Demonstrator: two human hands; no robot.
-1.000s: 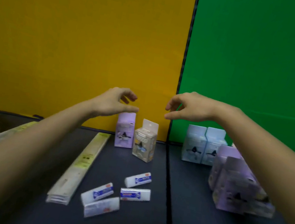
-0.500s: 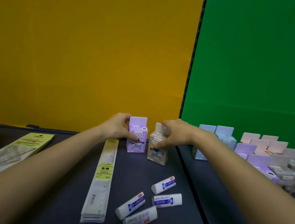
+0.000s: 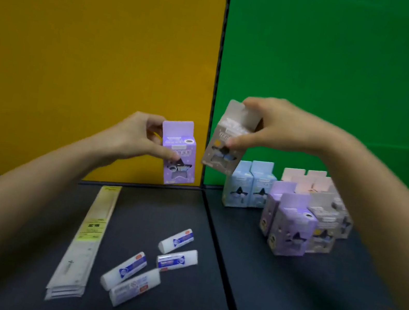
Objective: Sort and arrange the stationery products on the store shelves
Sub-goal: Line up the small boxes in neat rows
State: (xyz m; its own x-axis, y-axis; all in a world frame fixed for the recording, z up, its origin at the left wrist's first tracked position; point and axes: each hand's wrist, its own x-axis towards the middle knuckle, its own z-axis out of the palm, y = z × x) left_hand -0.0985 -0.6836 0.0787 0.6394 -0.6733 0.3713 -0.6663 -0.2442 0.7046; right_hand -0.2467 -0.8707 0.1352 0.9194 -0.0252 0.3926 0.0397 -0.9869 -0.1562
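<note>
- A person is holding two small cartons up in the air, one in each of their hands, above a dark shelf (image 3: 283, 291).
- The left hand (image 3: 132, 139) is pinching a purple carton (image 3: 178, 153) by its upper half, thumb on the front and fingers behind; the carton is standing nearly upright, showing a dark star shape printed on its face and a flat tab on top.
- The right hand (image 3: 265, 127) is gripping a grey-beige carton (image 3: 224, 142) near its top tab, tilting it so the bottom is swinging towards the left.
- The two held cartons are hanging close beside each other, not touching, in front of the seam where a yellow back panel (image 3: 93, 53) is meeting a green back panel (image 3: 349, 71).
- Four white erasers (image 3: 149, 262) with blue labels are lying loose on the shelf below the hands.
- A stack of long flat ruler packs (image 3: 84, 243) is lying to the left of the erasers.
- Two pale blue cartons (image 3: 248, 187) are standing side by side against the green panel.
- A cluster of purple, grey and pink cartons (image 3: 304, 216) is crowding just right of the blue pair; their exact number is hard to tell.
</note>
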